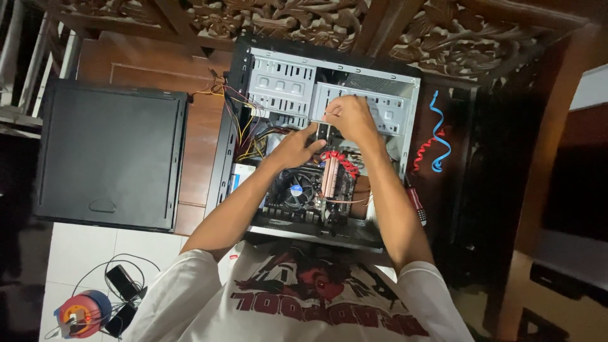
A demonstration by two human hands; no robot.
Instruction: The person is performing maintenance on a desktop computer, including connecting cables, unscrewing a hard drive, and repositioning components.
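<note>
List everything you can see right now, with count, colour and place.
Computer case: one, black and grey, open, centre of the table.
Side panel: one, black, flat, left of the case.
Red cable: one, inside the case by the hands.
Flat cables: two, blue and red, right of the case.
Cord reel: one, red and blue, floor, lower left.
Left hand: inside the case.
Right hand: at the grey drive bay.
</note>
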